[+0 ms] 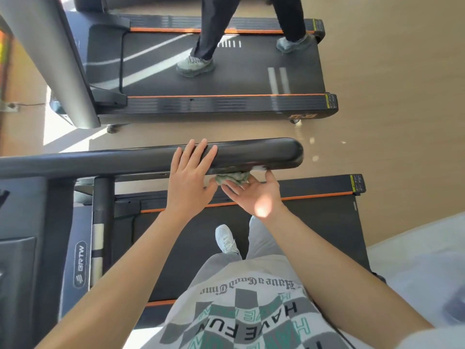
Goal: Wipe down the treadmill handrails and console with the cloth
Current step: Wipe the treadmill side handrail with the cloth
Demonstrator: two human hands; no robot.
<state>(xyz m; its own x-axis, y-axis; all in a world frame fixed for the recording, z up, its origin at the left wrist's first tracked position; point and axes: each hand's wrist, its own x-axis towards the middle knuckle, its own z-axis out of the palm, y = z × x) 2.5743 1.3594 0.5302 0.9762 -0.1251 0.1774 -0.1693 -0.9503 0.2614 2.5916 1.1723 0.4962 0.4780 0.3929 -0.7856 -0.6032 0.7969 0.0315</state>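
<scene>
Cloth bunched on straight fingers of palm-up right hand, pressed against rail underside, likely to wipe hidden face. Just beside them, left hand flat, fingers spread over rail top, probably steadying.

Handrail: black, smooth, glossy, plastic-like shell; highlights seen along top.
Cloth, pressed under handrail: pale green, soft fabric, crumpled, matt.
Post, below handrail: dark grey, matt, painted-metal look.
Belt, below handrail: black, matt, rubber look; edged by smooth orange strip.
Floor, beyond handrail: tan, wood-look, smooth, slight sheen noted.
Shirt, well below handrail: knit cloth, matt, checks printed.
</scene>
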